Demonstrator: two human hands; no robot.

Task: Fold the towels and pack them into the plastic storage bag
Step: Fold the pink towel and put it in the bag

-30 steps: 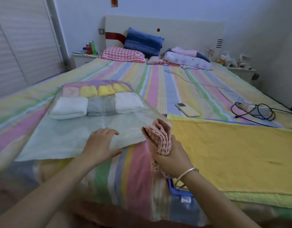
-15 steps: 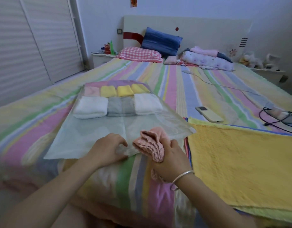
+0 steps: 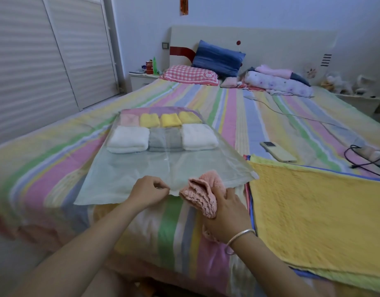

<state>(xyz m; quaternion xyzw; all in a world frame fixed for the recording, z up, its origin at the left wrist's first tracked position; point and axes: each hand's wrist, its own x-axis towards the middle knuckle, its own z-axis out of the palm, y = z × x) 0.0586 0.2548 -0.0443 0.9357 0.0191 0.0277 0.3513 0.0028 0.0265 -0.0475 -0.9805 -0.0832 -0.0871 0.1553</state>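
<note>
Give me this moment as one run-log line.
phase: loading pink towel | left hand: pinches storage bag mouth edge | right hand: holds pink towel at mouth | inside: two rows of folded towels

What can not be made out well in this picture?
Head view:
Mouth of the plastic storage bag: covered by the pinching left hand.
Pink towel: partly hidden by the gripping right hand.
Yellow towel: cut off by the right edge.
Red can: label too small.
</note>
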